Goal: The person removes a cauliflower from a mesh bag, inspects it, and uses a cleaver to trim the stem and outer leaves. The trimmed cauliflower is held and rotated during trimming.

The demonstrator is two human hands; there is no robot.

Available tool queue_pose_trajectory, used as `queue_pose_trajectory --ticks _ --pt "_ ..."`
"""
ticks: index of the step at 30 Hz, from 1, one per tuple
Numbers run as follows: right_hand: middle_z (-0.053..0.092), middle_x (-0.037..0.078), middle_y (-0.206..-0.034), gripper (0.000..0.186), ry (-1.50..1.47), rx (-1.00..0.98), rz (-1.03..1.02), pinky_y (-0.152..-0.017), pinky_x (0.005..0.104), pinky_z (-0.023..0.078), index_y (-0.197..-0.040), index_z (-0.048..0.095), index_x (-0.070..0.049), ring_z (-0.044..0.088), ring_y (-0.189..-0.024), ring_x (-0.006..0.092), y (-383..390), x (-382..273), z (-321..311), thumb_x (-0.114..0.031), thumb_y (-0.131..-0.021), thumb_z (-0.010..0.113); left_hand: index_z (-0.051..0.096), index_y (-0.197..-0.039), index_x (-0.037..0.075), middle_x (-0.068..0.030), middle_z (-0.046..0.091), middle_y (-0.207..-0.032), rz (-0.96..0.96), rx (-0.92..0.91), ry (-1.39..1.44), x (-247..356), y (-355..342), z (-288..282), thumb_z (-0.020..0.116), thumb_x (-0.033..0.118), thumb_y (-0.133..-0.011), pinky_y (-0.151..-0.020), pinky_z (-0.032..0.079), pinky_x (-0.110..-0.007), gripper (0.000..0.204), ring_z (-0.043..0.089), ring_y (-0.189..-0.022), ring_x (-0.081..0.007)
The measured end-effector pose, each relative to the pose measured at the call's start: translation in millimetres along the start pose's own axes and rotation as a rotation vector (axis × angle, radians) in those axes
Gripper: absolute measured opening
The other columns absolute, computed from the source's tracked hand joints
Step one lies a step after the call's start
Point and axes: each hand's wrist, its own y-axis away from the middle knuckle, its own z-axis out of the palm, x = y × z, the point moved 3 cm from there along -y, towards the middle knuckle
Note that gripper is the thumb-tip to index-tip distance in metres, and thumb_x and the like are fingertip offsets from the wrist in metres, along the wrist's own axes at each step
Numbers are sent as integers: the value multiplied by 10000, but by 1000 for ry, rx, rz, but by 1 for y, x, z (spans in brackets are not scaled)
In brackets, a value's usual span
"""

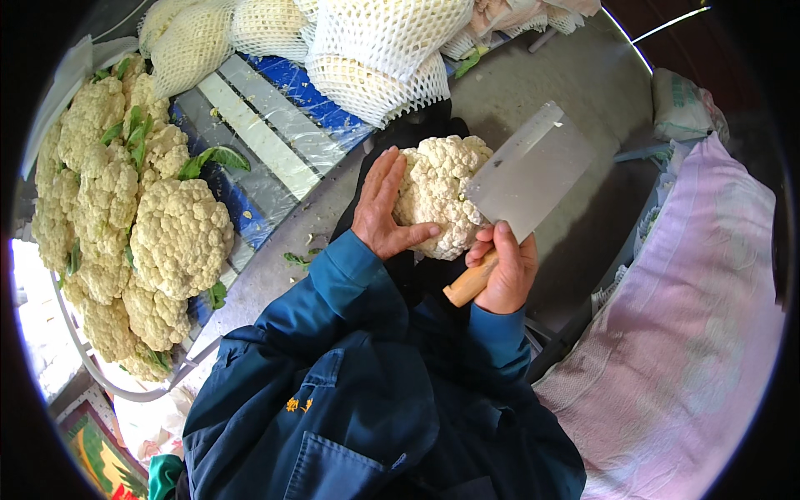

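A whitish cauliflower (446,187) rests over my lap in the middle. My left hand (387,212) holds its left side, the fingers along the far edge and the thumb across the near face. In my right hand (506,271) is the wooden handle of a cleaver (533,171). The cleaver's broad, rectangular grey blade slants up to the right, its left edge at the cauliflower's right side. Whether the edge touches or only overlaps it in view, I cannot tell. The cauliflower's underside is hidden.
Several bare cauliflowers (104,192) with green leaf scraps are piled on the table (258,137) at the left. Cauliflowers in white foam nets (387,42) lie along the far side. A pink cloth (683,333) covers something at the right, and a sack (683,104) stands beyond it.
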Motion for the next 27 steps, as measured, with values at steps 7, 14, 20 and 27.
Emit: queue_pose_trajectory --ticks 7,14,20,27 --pt "623 48 -756 140 61 2 -21 -498 273 473 -1004 600 -32 543 -531 114 3 -3 -9 -169 -976 605 379 -1476 -57 -296 312 -1550 1 0 7 0 0 1 876 534 -655 -1174 295 -500 1127 304 -1448 -451" --pt "623 52 -761 128 126 -91 -78 -507 267 482 -973 587 -15 547 -542 113 6 -6 13 -143 -977 580 354 -1492 -48 -295 307 -1553 18 18 8 -1 1 2 890 527 -635 -1173 300 -501 1163 302 -1448 -453" --pt "624 68 -792 130 191 -157 -120 -531 268 479 -1058 574 25 547 -568 106 -1 -1 25 -62 -963 572 340 -1502 -34 -291 301 -1557 -16 17 20 -2 2 2 897 528 -616 -1174 299 -501 1188 298 -1451 -450" --pt "648 81 -787 164 318 -212 -162 -538 249 484 -1081 574 41 564 -566 94 -4 3 33 -75 -968 603 342 -1507 -20 -279 301 -1561 -7 24 9 -1 2 1 893 530 -622 -1172 304 -501 1179 301 -1450 -449"
